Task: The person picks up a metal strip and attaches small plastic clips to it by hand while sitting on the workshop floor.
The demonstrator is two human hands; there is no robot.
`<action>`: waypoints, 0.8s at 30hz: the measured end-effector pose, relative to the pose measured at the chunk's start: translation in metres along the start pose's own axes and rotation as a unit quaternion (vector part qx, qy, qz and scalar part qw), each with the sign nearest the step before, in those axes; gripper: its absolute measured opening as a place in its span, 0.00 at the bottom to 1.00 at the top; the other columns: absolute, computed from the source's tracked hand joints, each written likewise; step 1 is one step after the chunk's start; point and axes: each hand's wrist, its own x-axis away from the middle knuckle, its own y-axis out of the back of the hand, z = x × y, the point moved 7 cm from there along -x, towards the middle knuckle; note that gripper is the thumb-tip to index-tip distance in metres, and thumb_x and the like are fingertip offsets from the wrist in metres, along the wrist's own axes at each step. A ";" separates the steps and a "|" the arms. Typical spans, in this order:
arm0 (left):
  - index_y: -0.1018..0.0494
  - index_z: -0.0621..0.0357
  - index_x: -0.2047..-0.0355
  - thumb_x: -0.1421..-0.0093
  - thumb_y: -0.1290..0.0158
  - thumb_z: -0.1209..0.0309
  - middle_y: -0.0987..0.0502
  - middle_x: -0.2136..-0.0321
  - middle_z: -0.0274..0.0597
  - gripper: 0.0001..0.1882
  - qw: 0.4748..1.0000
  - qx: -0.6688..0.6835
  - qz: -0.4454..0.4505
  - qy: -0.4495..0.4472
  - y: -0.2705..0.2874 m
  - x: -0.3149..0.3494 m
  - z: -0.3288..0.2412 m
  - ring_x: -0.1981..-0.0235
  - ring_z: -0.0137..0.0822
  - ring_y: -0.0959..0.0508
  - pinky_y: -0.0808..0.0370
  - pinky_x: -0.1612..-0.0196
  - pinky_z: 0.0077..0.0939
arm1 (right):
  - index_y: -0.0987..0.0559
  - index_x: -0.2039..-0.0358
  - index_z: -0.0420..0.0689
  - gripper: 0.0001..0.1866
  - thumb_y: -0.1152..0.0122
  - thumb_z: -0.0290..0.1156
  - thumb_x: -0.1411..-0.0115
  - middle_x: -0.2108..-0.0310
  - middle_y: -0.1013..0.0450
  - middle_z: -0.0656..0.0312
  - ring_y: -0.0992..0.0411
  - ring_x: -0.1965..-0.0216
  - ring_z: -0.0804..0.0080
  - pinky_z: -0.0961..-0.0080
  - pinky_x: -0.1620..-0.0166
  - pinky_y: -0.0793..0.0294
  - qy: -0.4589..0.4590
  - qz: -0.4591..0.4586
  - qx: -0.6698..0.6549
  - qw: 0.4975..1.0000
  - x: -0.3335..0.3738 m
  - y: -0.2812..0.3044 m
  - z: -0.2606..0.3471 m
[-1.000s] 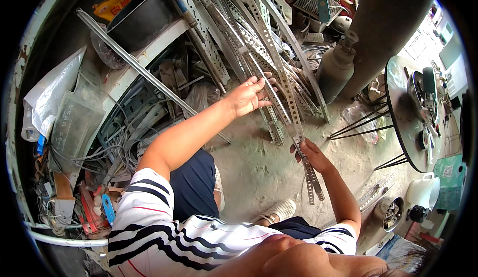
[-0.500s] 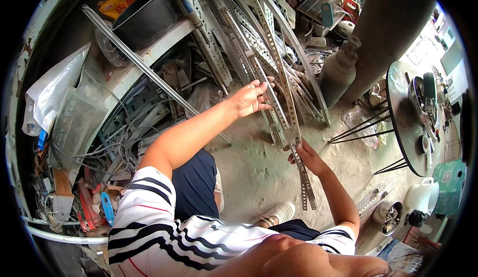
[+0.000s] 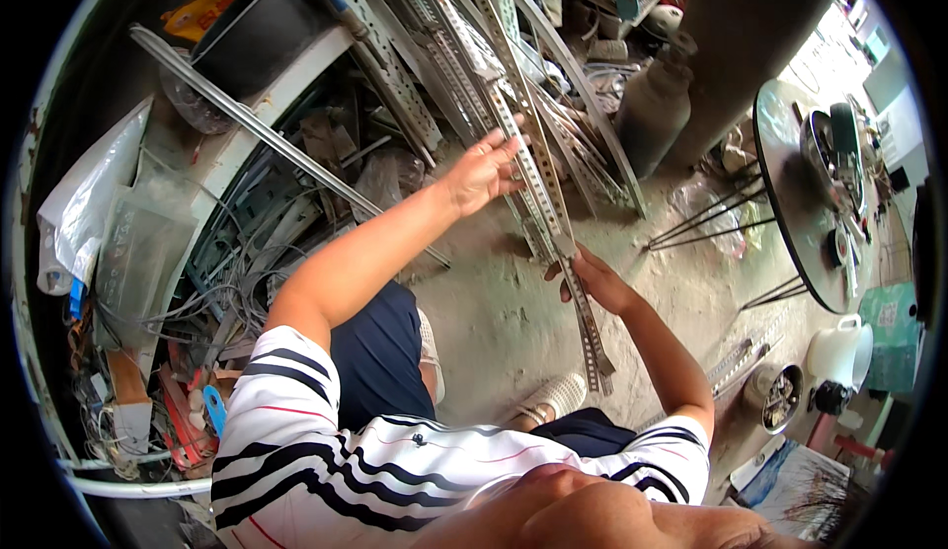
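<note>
Head view: your left hand [image 3: 481, 169] reaches out at full arm's length, fingers pinching the upper part of a perforated metal strip [image 3: 553, 223]. Your right hand [image 3: 592, 277], elbow bent, curls around the strip lower down; its lower end hangs above the concrete floor [image 3: 494, 312].

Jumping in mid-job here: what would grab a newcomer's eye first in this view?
Both hands on one long perforated metal strip at centre: the left hand touches it high up, the right hand grips it lower down. Behind it, a pile of slotted metal rails leans at top centre, with a grey gas cylinder to the right.
</note>
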 end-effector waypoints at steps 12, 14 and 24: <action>0.36 0.45 0.46 0.32 0.54 0.66 0.27 0.62 0.24 0.15 0.996 -0.061 -0.035 -0.053 -0.005 0.004 -0.005 0.59 0.22 0.26 0.25 0.54 0.25 | 0.36 0.47 0.47 0.25 0.69 0.53 0.30 0.73 0.35 0.68 0.37 0.75 0.80 0.81 0.68 0.33 -0.002 -0.065 -0.007 0.998 0.001 0.011 -0.012; 0.34 0.45 0.48 0.33 0.54 0.67 0.27 0.62 0.24 0.13 0.993 -0.093 -0.059 -0.050 0.003 0.005 -0.006 0.59 0.22 0.26 0.25 0.54 0.25 | 0.35 0.53 0.47 0.23 0.69 0.53 0.30 0.73 0.36 0.68 0.38 0.76 0.80 0.81 0.69 0.33 -0.002 -0.085 0.009 0.996 0.003 0.011 -0.011; 0.49 0.41 0.33 0.34 0.50 0.67 0.36 0.51 0.31 0.32 0.979 -0.179 -0.072 -0.071 -0.001 0.006 -0.015 0.51 0.26 0.31 0.29 0.49 0.27 | 0.31 0.58 0.44 0.21 0.65 0.49 0.29 0.76 0.39 0.71 0.43 0.78 0.84 0.84 0.73 0.41 0.022 -0.172 -0.035 0.984 0.014 0.020 -0.017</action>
